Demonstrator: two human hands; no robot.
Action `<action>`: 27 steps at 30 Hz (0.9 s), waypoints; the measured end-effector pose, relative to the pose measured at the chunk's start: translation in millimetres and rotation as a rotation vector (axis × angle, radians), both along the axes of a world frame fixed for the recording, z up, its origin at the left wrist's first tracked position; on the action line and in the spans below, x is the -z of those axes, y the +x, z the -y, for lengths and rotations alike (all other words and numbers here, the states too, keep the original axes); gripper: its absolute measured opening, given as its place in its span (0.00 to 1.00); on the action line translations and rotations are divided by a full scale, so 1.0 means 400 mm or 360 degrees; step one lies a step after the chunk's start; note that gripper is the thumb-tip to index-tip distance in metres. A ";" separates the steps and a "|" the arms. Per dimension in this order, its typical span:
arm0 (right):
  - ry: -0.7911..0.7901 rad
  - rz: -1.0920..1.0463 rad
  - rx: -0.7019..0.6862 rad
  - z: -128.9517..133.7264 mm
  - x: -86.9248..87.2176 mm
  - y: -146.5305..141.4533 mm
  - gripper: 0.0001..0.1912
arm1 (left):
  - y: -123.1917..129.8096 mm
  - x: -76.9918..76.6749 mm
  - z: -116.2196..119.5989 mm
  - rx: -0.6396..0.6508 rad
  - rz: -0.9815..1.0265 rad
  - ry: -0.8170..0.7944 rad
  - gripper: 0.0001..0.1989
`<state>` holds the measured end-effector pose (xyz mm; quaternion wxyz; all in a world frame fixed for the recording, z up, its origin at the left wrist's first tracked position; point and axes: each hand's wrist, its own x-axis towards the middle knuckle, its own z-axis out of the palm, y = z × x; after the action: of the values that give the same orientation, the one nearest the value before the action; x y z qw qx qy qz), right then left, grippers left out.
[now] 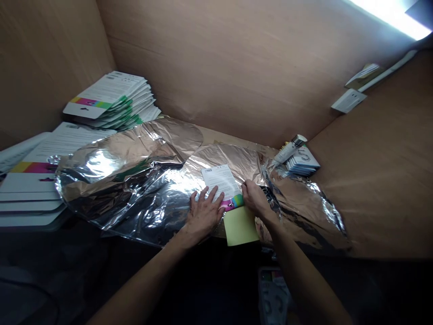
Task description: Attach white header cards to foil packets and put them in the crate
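A white printed packet [221,180] with a rainbow-coloured band lies on a large sheet of shiny silver foil [162,198] that looks like a flat, uninflated foil balloon. My left hand [205,211] rests on the packet's lower left with its fingers spread. At the packet's right edge, my right hand [254,196] is closed with fingers curled in; what they grip is hidden. Just below the packet, between my hands, a yellow paper square [241,226] hangs over the table's front edge.
Stacks of similar white packets [104,97] stand at the back left, with more packets [34,180] in front. To the right lie a silver-capped bottle [290,150] and a small stack of cards [303,161]. Wooden panels [216,67] enclose the table. Below sits a plastic bin [274,293].
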<state>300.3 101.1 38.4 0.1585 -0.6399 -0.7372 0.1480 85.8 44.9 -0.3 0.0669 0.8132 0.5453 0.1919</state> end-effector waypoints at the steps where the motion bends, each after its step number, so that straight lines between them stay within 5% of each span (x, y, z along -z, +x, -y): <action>1: 0.0001 -0.0010 0.0059 0.003 0.000 0.006 0.10 | 0.001 -0.001 0.001 0.0004 0.0000 -0.0002 0.24; 8: -0.0077 -0.0396 0.0003 0.068 -0.042 -0.021 0.11 | -0.003 -0.035 0.011 0.0012 0.0073 0.0050 0.33; 12: -0.0104 -0.1090 -0.0168 0.130 -0.095 -0.026 0.15 | -0.032 -0.101 0.036 0.0106 0.0599 -0.0021 0.24; 15: 0.0164 -0.1228 0.0101 0.179 -0.107 0.034 0.22 | -0.053 -0.149 0.075 0.0190 0.1144 -0.0286 0.19; 19: -0.0186 -0.1380 -0.0155 0.237 -0.109 0.176 0.21 | -0.065 -0.164 0.106 0.0322 0.1274 -0.0473 0.22; 21: 0.0174 -0.1456 0.0185 0.226 -0.127 0.263 0.19 | -0.066 -0.157 0.105 0.0342 0.1256 -0.0493 0.24; 24: 0.0956 -0.1477 0.1216 0.126 -0.177 0.404 0.15 | -0.071 -0.137 0.095 0.0365 0.1168 -0.0429 0.29; 27: 0.0943 -0.1536 0.1478 -0.036 -0.228 0.521 0.13 | -0.074 -0.102 0.089 0.0601 0.0977 -0.0345 0.21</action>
<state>508.8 115.4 129.4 0.6784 -0.6803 -0.2472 0.1255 56.1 9.1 40.6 0.3470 0.7923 0.3575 0.3522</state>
